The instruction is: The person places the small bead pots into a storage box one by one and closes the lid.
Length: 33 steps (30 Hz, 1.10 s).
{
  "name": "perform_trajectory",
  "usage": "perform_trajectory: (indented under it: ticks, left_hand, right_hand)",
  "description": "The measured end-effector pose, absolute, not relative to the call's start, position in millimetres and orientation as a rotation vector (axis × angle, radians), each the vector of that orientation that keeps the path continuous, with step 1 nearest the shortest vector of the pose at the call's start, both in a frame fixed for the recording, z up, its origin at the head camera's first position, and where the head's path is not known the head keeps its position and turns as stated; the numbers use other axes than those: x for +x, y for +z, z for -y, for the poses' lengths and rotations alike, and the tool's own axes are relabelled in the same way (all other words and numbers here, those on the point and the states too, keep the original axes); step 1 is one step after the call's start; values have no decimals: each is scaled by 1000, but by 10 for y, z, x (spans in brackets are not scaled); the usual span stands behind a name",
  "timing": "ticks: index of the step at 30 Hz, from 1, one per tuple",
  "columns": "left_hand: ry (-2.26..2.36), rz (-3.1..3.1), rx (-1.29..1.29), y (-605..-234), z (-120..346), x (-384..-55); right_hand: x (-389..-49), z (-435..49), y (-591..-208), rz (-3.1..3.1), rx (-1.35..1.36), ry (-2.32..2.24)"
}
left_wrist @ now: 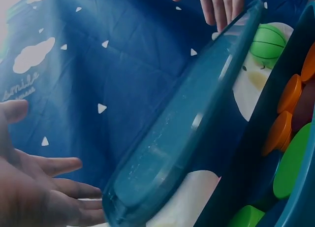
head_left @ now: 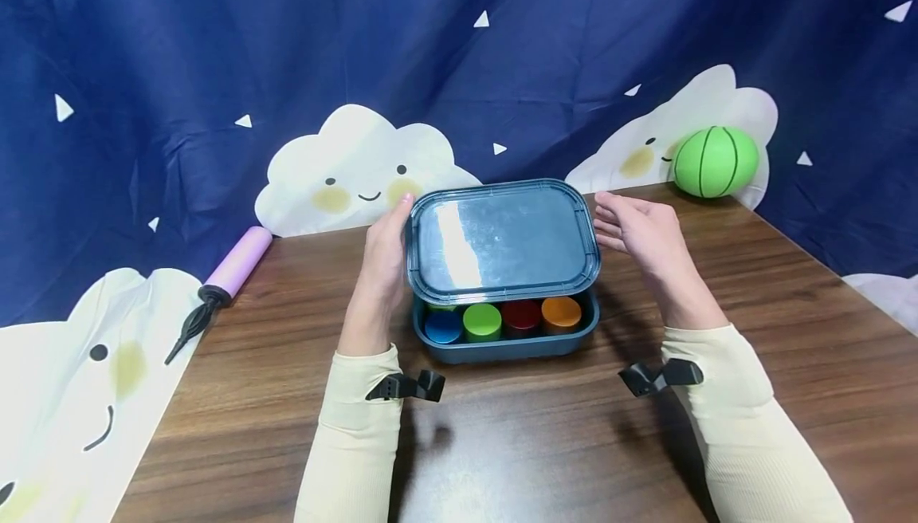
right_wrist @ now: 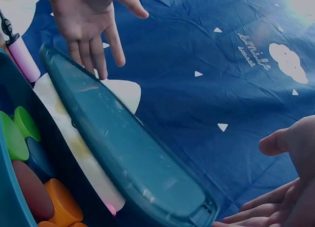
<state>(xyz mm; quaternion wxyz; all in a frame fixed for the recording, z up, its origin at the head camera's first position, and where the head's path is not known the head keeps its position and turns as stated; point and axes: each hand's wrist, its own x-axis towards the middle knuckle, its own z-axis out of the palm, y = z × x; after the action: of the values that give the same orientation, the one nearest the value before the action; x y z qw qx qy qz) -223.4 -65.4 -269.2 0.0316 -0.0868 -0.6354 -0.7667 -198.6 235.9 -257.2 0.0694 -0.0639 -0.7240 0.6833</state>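
Observation:
A teal plastic lid (head_left: pixel 502 240) is raised and tilted over the back of a rectangular teal box (head_left: pixel 505 351) on the table. My left hand (head_left: pixel 383 260) is at the lid's left end, its fingertips touching the edge, thumb apart in the left wrist view. At the opposite end is my right hand (head_left: pixel 645 240), its extended fingers meeting or almost meeting the rim in the right wrist view. Inside the box stand several round-topped cylinders, among them a blue one (head_left: pixel 443 327), a green one (head_left: pixel 482 322), a dark red one (head_left: pixel 521 317) and an orange one (head_left: pixel 561 314).
A green ball (head_left: pixel 715 162) with black lines lies at the table's back right. To the left, a pink and black hand pump (head_left: pixel 237 264) lies along the edge of the wooden table (head_left: pixel 287 395). A blue curtain (head_left: pixel 459 53) with clouds hangs behind.

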Motion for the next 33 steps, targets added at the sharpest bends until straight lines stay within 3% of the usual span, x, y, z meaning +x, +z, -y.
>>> perform_trajectory:
  ticks: [8,22,33]
  left_hand:
    - [-2352,1821,-242,-2718,644,-2210]
    - [-2356,1774,-190,-2692,632,-2199]
    - [-2336,1812,-120,-2699,621,-2192]
  right_hand:
    - [-2000,-2293,-2545,2292,-178,1900]
    - [-1951,-2193,-2529,1811,-255,2232]
    - [-1954,-2155,-2600,2199,-220,1823]
